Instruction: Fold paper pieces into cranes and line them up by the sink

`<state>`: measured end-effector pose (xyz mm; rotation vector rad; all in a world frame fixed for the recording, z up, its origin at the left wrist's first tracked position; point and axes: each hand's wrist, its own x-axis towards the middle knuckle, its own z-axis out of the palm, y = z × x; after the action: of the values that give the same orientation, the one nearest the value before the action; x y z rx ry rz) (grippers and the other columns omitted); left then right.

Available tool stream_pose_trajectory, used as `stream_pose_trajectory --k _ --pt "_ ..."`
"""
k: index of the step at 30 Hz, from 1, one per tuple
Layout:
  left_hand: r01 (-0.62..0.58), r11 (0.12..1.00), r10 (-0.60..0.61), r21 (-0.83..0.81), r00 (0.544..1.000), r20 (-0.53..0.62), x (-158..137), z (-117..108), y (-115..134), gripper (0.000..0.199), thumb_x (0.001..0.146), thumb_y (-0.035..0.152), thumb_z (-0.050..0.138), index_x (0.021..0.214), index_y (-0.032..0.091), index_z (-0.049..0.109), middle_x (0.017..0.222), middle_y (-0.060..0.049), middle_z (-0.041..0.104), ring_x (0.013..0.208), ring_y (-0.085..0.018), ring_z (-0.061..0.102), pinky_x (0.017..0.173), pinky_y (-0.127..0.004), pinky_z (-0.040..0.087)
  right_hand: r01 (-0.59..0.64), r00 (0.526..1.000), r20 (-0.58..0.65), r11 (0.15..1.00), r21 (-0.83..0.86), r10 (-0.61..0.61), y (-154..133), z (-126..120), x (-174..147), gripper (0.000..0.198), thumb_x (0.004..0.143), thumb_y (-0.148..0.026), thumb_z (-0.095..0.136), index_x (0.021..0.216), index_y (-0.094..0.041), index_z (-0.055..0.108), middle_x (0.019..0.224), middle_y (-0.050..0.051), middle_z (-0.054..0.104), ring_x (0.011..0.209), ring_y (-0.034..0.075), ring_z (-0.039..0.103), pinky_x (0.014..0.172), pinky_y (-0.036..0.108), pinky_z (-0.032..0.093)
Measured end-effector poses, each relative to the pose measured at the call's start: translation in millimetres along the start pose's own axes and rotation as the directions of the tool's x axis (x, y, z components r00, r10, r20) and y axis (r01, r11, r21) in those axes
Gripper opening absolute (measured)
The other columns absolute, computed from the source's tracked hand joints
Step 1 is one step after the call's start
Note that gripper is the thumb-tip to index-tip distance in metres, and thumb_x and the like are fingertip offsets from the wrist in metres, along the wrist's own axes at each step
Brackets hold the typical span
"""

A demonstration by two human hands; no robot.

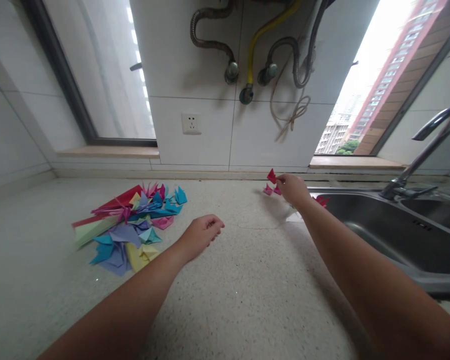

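My right hand (293, 190) pinches a red origami piece (272, 176) by its edge, above the counter near the back wall. Two pink origami pieces (272, 189) lie just beneath it. Partly hidden behind my right wrist, another red folded piece (321, 201) sits by the sink edge, with something white (294, 217) lower down that I cannot make out. My left hand (204, 233) rests on the counter with its fingers curled in, and nothing shows in them. To its left is a loose pile of folded paper (125, 232) in blue, purple, pink, red, yellow and green.
The speckled counter (240, 295) runs along a tiled wall. On the right is a steel sink (375, 235) with a tall faucet (416, 155). A socket (191, 123), hoses and valves (231, 72) are on the wall between two windows.
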<state>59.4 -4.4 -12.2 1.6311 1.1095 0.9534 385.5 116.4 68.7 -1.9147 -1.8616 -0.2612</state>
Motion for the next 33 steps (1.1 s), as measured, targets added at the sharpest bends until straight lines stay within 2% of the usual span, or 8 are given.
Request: stream_pose_trajectory --k 6,12,18,25,30,33 --pt "-0.04 0.998 0.04 0.043 0.999 0.011 0.5 -0.4 0.6 0.033 0.086 0.045 0.051 0.088 0.016 0.066 0.075 -0.004 0.06 0.062 -0.012 0.05 0.05 -0.02 0.033 -0.156 0.983 0.046 0.94 -0.302 0.178 8.8 8.8 30.2 0.027 0.087 -0.026 0.051 0.101 -0.019 0.073 0.109 0.017 0.067 0.108 0.034 0.059 0.084 0.043 0.038" --pt "-0.067 0.993 0.065 0.098 0.998 0.025 1.1 -1.5 0.5 0.033 0.087 0.045 0.051 0.087 0.017 0.067 0.075 -0.004 0.062 0.062 -0.013 0.05 0.053 -0.022 0.033 -0.209 0.964 0.084 0.913 -0.35 0.253 5.1 26.0 41.0 0.03 0.085 -0.023 0.056 0.109 -0.013 0.07 0.116 0.021 0.063 0.113 0.034 0.057 0.089 0.044 0.037" --pt "-0.113 0.98 0.11 0.161 0.993 0.032 0.8 -2.0 2.3 0.032 0.088 0.044 0.051 0.085 0.017 0.067 0.076 -0.004 0.064 0.067 -0.014 0.053 0.061 -0.025 0.037 -0.163 0.96 0.151 0.908 -0.385 0.236 2.2 34.1 44.2 0.029 0.085 -0.019 0.055 0.108 -0.014 0.071 0.117 0.021 0.063 0.114 0.034 0.057 0.09 0.045 0.038" --pt "-0.121 0.976 0.115 0.18 0.992 0.043 1.6 -2.4 1.7 0.029 0.089 0.042 0.051 0.086 0.018 0.068 0.076 -0.003 0.065 0.069 -0.014 0.054 0.062 -0.025 0.036 -0.145 0.956 0.184 0.912 -0.384 0.229 -0.2 27.7 45.4 0.031 0.086 -0.023 0.055 0.111 -0.013 0.07 0.118 0.022 0.063 0.111 0.033 0.059 0.09 0.046 0.038" --pt "-0.126 0.975 0.119 0.184 0.992 0.044 1.4 -2.8 0.9 0.03 0.089 0.042 0.051 0.086 0.018 0.068 0.076 -0.003 0.065 0.069 -0.015 0.054 0.062 -0.025 0.036 -0.106 0.977 0.127 0.906 -0.409 0.171 0.5 13.7 37.6 0.03 0.087 -0.016 0.049 0.107 -0.014 0.071 0.114 0.02 0.065 0.112 0.033 0.058 0.088 0.044 0.038" --pt "-0.131 0.974 0.124 0.186 0.991 0.049 0.8 -2.8 0.6 0.03 0.089 0.043 0.05 0.086 0.018 0.068 0.077 -0.003 0.065 0.07 -0.015 0.055 0.063 -0.025 0.036 -0.045 0.994 0.068 0.909 -0.414 0.08 -3.9 3.0 22.4 0.028 0.09 -0.021 0.047 0.102 -0.014 0.071 0.105 0.019 0.067 0.107 0.033 0.059 0.087 0.042 0.038"
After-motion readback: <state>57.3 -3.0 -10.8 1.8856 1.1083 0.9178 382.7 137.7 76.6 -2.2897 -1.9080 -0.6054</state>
